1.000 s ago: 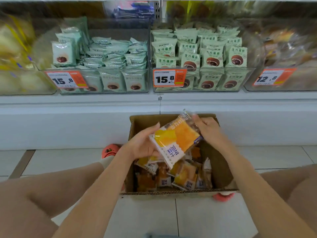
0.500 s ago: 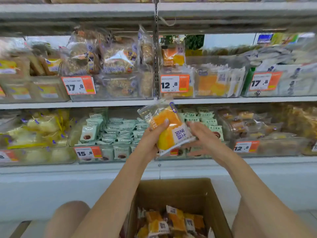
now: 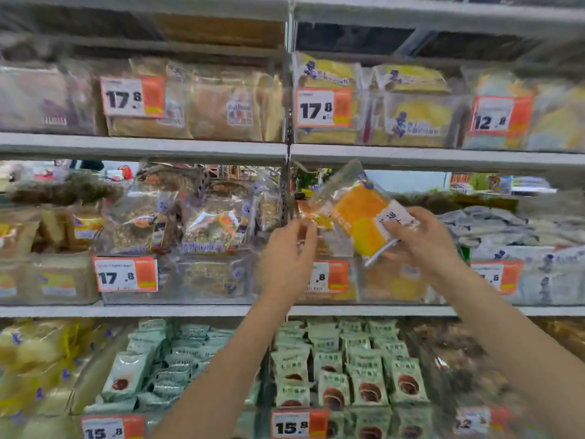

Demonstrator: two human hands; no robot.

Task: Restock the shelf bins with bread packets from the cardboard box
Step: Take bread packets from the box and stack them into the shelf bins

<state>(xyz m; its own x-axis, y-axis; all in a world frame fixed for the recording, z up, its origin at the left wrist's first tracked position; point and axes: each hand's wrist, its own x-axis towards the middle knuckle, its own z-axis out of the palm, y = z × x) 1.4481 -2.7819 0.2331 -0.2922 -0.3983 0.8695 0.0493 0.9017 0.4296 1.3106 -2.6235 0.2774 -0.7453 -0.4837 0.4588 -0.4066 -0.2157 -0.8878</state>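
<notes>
Step in hand: lowering one bread packet into the clear shelf bin on the middle shelf, as I judge it.
Packet: held tilted, clear top corner toward 11 o'clock, white label end toward 4 o'clock — above and just in front of the bin, not yet inside.
Right hand: at 4 o'clock of the packet, fingers curled round its label end, gripping it.
Left hand: at 9 o'clock of the packet, fingers bent in a pinch near a smaller orange wrapper; blur hides whether they hold it, so I cannot tell.
Bin: orange-fronted packets show through its wall; a price tag sits on its front, partly behind the left wrist.
Doing it well: clear the front wall, then slide the packet in upright with the printed face outward — the left hand can steady the packets already there.
Cardboard box: out of view.
</notes>
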